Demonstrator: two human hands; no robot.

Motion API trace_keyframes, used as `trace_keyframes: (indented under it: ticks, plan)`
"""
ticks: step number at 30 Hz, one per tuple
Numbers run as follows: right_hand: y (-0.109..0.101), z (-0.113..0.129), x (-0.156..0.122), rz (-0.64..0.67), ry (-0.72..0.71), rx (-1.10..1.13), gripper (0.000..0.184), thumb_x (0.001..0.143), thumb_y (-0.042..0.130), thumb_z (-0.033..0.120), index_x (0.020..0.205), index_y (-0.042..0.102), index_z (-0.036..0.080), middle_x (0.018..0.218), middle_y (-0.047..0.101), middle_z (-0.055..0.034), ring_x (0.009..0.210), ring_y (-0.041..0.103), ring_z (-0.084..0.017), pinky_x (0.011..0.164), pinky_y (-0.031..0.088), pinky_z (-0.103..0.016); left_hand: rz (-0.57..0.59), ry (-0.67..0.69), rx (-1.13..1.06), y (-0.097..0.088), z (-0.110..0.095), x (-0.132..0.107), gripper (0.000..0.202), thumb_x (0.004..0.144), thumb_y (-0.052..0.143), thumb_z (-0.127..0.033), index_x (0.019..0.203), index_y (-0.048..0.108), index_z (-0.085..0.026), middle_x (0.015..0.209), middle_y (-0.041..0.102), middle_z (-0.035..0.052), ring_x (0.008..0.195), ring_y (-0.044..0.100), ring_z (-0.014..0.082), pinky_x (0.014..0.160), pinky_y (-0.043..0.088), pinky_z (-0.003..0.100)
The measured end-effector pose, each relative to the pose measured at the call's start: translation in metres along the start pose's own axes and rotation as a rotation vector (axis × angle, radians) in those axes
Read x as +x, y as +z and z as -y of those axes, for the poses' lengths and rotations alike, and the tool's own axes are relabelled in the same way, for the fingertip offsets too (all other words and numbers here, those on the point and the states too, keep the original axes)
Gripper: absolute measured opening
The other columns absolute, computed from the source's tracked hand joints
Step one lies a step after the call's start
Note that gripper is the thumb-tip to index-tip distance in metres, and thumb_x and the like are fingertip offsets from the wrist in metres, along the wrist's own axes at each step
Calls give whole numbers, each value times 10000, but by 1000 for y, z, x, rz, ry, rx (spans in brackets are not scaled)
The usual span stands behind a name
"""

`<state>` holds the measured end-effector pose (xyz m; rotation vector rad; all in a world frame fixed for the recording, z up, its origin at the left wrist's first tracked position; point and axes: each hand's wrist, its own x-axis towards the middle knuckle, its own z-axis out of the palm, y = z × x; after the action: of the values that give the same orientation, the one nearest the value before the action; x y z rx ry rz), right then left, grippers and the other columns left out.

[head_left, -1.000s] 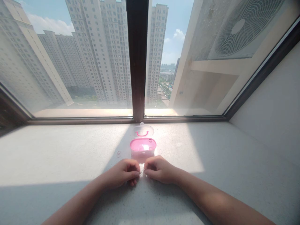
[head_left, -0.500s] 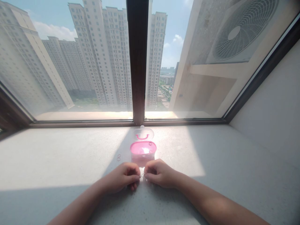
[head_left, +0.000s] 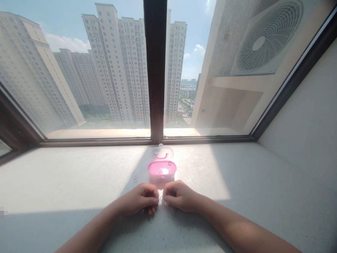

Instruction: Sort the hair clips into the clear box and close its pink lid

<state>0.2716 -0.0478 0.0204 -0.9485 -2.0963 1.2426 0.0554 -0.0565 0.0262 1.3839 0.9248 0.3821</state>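
Observation:
Close together at the near side of a pink oval box (head_left: 162, 182), both my hands are closed in a pinch. Between thumb and fingers, my left hand (head_left: 142, 199) grips a small thin ring, mostly covered by the fingertips. My right hand (head_left: 180, 196) pinches another small thin ring (head_left: 161, 199) a finger's width away; whether the two are joined is too small to tell. A small dark ring (head_left: 170, 163) shows at the box's right inner end. To the left of the box, a pair of small rings (head_left: 135, 179) lies on the sill, touching in a figure eight.
The box's clear lid (head_left: 155, 153) with a pink handle (head_left: 161, 157) lies folded back towards the window. A pale speckled sill (head_left: 86, 175) carries everything. Behind it stand the dark window frame (head_left: 157, 105) and, at the right, a white wall (head_left: 302, 123).
The view has tilted slightly upward, so the scene sits a little lower. My hands keep the same pinch and have barely moved.

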Motion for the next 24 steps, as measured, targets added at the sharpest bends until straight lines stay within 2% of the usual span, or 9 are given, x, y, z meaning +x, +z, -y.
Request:
trace_keyframes:
  ticks: [4, 8, 10, 13, 17, 21, 24]
  plan:
    - [1, 5, 1, 6, 25, 97, 75, 750, 582, 129, 695, 633, 126, 519, 568, 30, 440, 517, -84, 447, 390, -180, 60, 3, 39, -4, -11, -3, 275, 769, 670, -401, 772, 594, -136, 681, 644, 27, 627, 619, 143, 608, 490, 264]
    - [-6, 22, 1, -49, -76, 173, 93, 764, 622, 175, 687, 631, 123, 512, 555, 25, 442, 524, -92, 423, 403, -187, 14, 28, 127, -9, -36, -15, 261, 746, 696, -379, 763, 617, -131, 735, 659, 48, 654, 642, 172, 498, 489, 240]
    - [-15, 40, -1, -109, -155, 181, 106, 784, 631, 200, 711, 645, 124, 532, 568, 15, 465, 541, -99, 434, 427, -196, -51, 90, 141, -12, -56, -26, 237, 754, 697, -359, 782, 633, -133, 732, 660, 44, 659, 648, 174, 487, 499, 238]
    - [-34, 73, -4, -204, -242, 201, 100, 777, 655, 201, 712, 650, 124, 539, 577, 9, 450, 548, -100, 418, 441, -204, -192, 269, 144, -13, -91, -45, 207, 781, 691, -329, 764, 667, -124, 707, 660, 51, 624, 629, 148, 480, 495, 219]
    - [-58, 116, -3, -357, -417, 302, 91, 792, 650, 213, 729, 645, 148, 524, 565, 33, 423, 519, -82, 377, 419, -183, -523, 516, -12, -11, -138, -64, 174, 758, 728, -296, 755, 689, -126, 634, 640, 34, 487, 542, 82, 395, 407, 164]
    - [-72, 148, 2, -567, -552, 323, 66, 803, 632, 187, 742, 652, 167, 495, 569, 46, 402, 507, -77, 379, 419, -186, -604, 680, -41, -4, -171, -75, 138, 702, 769, -232, 755, 696, -128, 601, 632, 33, 467, 537, 88, 379, 400, 166]
    - [-70, 166, 6, -664, -611, 443, 78, 798, 610, 174, 728, 646, 179, 462, 546, 58, 364, 467, -64, 355, 375, -178, -626, 805, -92, 5, -182, -80, 96, 729, 740, -213, 764, 679, -148, 577, 616, 15, 451, 531, 85, 364, 376, 157]
